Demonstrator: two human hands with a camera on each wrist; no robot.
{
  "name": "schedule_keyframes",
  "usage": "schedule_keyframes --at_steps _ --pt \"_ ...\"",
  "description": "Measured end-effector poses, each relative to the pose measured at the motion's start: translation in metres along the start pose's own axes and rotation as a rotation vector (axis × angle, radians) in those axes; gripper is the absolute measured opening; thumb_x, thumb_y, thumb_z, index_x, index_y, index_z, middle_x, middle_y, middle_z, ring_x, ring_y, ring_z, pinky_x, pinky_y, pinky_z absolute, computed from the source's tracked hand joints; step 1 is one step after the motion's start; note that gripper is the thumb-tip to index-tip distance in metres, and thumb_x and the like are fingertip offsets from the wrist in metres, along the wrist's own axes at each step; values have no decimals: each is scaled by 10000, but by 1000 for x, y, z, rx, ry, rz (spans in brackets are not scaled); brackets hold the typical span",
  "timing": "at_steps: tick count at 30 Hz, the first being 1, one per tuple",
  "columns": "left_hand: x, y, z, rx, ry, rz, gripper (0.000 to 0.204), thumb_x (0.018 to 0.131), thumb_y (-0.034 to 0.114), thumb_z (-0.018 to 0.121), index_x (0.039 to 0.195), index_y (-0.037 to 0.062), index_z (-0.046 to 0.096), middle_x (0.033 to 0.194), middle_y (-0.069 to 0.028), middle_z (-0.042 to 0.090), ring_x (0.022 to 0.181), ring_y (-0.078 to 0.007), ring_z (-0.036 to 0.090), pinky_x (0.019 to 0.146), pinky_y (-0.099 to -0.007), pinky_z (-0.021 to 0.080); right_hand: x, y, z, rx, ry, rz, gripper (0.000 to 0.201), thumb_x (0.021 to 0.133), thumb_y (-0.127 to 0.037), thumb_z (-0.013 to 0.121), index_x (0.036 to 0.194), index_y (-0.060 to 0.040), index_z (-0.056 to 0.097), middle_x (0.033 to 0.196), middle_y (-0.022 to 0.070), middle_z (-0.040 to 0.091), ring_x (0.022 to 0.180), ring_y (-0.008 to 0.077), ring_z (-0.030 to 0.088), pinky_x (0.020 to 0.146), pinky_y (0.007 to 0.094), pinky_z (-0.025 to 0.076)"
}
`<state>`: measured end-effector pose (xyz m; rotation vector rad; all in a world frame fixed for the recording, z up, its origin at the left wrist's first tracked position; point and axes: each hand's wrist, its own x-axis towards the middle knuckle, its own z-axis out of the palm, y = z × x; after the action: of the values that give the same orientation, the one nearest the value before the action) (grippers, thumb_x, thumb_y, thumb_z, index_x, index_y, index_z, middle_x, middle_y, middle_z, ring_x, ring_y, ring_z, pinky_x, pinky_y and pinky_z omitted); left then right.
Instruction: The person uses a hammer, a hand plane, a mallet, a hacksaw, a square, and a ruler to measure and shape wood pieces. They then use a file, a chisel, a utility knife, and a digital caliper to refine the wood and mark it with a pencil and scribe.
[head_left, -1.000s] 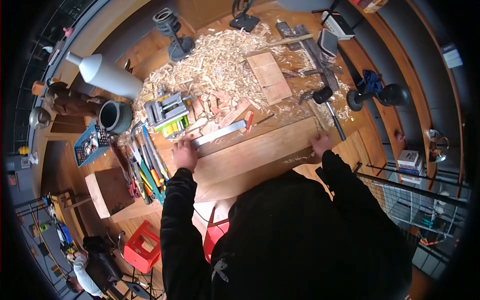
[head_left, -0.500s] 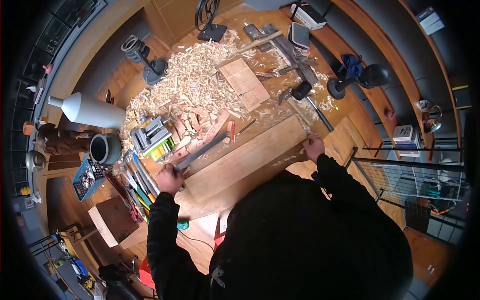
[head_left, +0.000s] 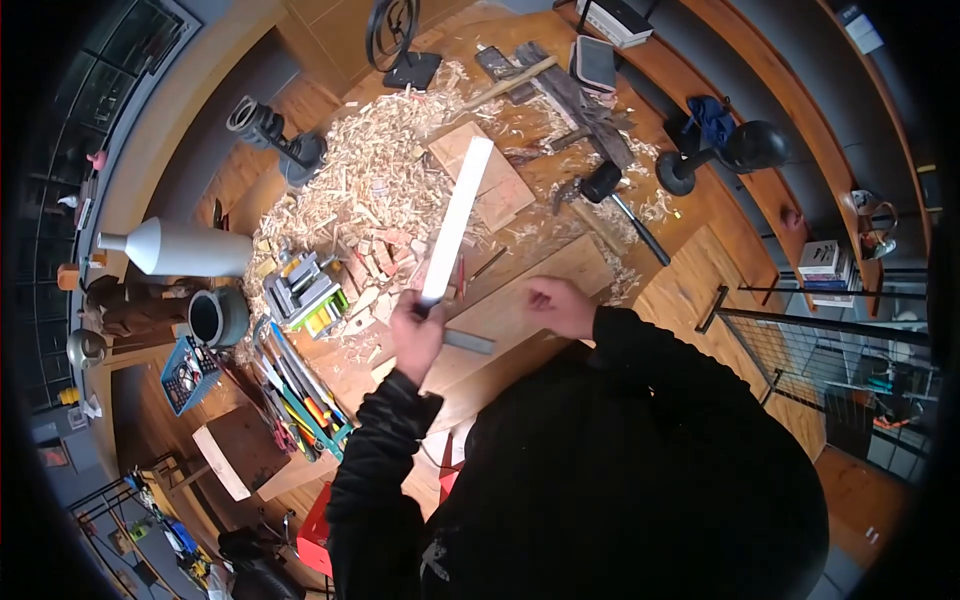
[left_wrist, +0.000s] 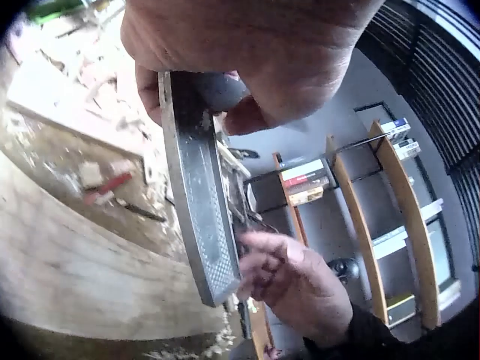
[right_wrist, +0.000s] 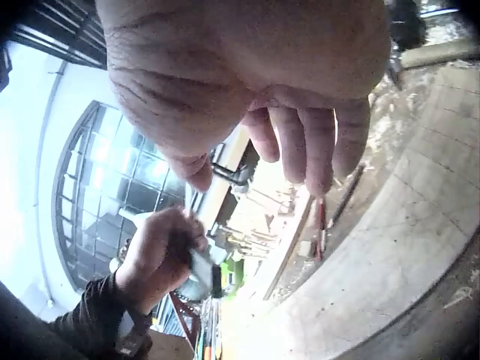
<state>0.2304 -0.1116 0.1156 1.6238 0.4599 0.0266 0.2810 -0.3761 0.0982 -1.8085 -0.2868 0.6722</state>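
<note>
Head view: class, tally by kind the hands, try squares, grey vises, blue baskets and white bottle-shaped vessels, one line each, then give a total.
Hands: 2 (left hand, right hand)
Try square: 1
Grey vise: 1
Blue basket: 1
White bottle-shaped vessel: 1
Total: 6

A woodworking workshop, where shavings [head_left: 370, 160] covered much of the tabletop [head_left: 520, 32], a metal vise [head_left: 303, 290] stood beside offcuts [head_left: 375, 255], hand tools [head_left: 300, 385] lay bunched, a black-headed hammer [head_left: 600, 183] rested near a long board [head_left: 588, 266]
</note>
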Motion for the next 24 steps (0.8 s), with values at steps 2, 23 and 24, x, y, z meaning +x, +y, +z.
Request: schedule_keyframes --at_steps 2,23,24 --pt "14 -5 36 -10 -22 13 128 794 -31 621 902 17 571 728 8 561 618 -62 485 545 -234 394 -1 -15 -1 -25 -62 -104 342 833 -213 725 1100 -36 606 841 84 621 755 158 603 678 309 497" --pt "26 -4 138 -23 -279 2 223 870 34 644 1058 -13 534 861 -27 590 770 -97 576 691 -244 489 68 18 -161 -453 249 -64 193 811 -187 635 924 -49 560 808 218 631 803 398 634 677 453 494" --pt "20 -1 132 80 -261 -54 217 872 33 643 1057 -15 542 853 -26 591 771 -95 577 690 -243 489 80 10 -170 -468 250 44 218 799 -208 630 926 -37 583 830 229 642 833 402 640 708 450 507"
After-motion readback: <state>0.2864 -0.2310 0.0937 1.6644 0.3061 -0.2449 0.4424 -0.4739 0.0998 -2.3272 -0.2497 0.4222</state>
